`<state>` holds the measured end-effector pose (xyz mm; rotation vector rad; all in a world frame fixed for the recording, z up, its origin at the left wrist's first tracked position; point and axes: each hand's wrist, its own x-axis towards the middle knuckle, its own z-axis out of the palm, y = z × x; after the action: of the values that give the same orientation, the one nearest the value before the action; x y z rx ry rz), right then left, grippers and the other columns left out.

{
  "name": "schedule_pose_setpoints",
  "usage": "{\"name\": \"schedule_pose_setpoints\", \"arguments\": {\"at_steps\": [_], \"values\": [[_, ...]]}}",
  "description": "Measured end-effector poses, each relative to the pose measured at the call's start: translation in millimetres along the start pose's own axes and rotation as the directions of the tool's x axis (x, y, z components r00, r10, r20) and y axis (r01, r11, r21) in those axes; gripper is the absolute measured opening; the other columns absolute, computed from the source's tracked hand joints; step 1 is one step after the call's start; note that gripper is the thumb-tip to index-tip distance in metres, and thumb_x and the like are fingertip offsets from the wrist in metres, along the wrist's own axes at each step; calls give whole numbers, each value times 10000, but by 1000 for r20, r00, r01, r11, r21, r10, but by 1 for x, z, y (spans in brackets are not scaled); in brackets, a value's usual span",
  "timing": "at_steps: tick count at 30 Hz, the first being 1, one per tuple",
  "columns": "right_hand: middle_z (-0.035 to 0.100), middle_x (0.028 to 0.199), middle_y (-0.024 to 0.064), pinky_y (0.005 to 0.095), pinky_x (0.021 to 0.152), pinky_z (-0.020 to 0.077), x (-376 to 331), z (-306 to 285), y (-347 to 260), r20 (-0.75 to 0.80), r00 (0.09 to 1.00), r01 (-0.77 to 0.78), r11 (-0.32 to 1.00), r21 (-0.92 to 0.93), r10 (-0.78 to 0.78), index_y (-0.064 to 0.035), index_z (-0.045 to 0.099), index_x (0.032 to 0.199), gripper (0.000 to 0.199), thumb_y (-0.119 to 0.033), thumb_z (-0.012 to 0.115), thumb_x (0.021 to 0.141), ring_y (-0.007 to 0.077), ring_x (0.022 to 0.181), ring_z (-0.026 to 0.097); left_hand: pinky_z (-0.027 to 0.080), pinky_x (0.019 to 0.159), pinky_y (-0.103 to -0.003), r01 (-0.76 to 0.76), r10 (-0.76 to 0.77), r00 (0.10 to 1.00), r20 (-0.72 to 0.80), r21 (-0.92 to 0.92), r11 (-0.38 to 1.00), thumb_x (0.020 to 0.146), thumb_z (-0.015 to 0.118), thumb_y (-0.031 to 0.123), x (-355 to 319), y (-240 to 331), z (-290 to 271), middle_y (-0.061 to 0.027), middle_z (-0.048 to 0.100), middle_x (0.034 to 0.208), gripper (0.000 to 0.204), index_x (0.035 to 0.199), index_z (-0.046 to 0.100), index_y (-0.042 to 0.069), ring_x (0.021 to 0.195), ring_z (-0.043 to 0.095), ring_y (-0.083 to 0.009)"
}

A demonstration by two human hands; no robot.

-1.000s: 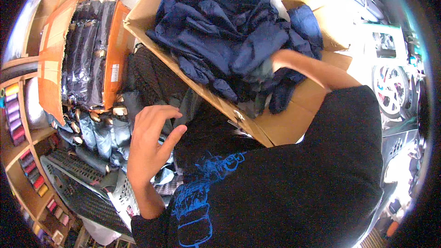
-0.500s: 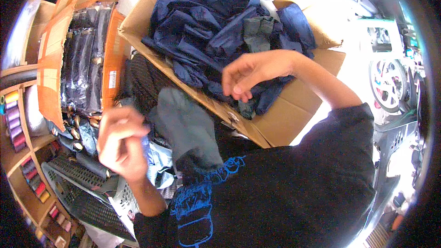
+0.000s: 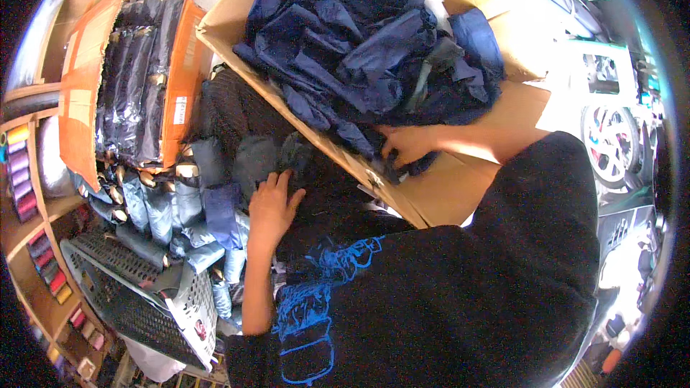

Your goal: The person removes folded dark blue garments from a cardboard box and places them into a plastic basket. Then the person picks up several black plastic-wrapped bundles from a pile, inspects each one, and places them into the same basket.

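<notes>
My left hand (image 3: 275,200) rests on a dark grey cloth piece (image 3: 255,162) in front of me. Its fingers are stretched and slightly apart, pressing on the fabric. Inside a large cardboard box (image 3: 460,187), my right hand (image 3: 406,145) reaches down at the near wall. Its fingers are bent around the edge of a dark cloth piece (image 3: 418,165); the fingertips are partly hidden. Crumpled navy fabric (image 3: 338,43) fills the box, with a dark grey-green piece (image 3: 438,61) among its folds.
An orange-brown carton (image 3: 180,111) of plastic-wrapped dark rolls stands at the left. Several light-blue bundles (image 3: 158,201) lie below it, beside a grey perforated basket (image 3: 115,273). Shelves of coloured thread (image 3: 50,273) line the far left. A white wheel (image 3: 607,144) stands at the right.
My left hand has moved right and down onto the dark grey cloth, which now lies farther back, bunched up. My right hand has lowered into the box, among the fabric.
</notes>
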<state>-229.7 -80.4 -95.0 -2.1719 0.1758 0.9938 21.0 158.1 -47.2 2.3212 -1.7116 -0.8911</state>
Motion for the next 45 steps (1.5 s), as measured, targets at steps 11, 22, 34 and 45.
{"name": "schedule_pose_setpoints", "arguments": {"at_steps": [11,22,34,45], "values": [[678,915,196,396,731,473,-16,-43,15,207,957,168,971,169,-202,38,659,992,303,-210,641,819,284,836,637,484,744,-395,-122,129,992,7,-263,957,862,636,236,-2,8,-53,-170,634,927,305,1084,627,26,830,609,-309],[650,971,64,279,844,477,-81,-172,-144,-799,589,738,481,473,-118,18,613,1099,273,-183,621,914,138,909,600,449,914,-333,-505,118,833,-541,-655,562,672,842,119,51,128,-145,-157,544,1252,858,1367,350,18,1083,555,-224],[606,850,64,433,818,434,-84,-82,8,-685,671,-659,650,-378,283,-78,629,898,307,-178,784,654,259,917,584,396,999,-395,-57,66,996,58,-134,989,614,838,177,-39,1,-177,-188,590,1212,781,1295,497,2,1153,552,-307],[623,853,51,245,698,467,-113,-174,-164,-678,726,630,504,590,-113,-7,584,940,174,-161,649,895,100,739,584,445,940,-415,-563,342,720,-603,-220,797,633,777,86,28,107,-159,-192,607,1186,586,1172,575,-20,1077,589,-351]]}}
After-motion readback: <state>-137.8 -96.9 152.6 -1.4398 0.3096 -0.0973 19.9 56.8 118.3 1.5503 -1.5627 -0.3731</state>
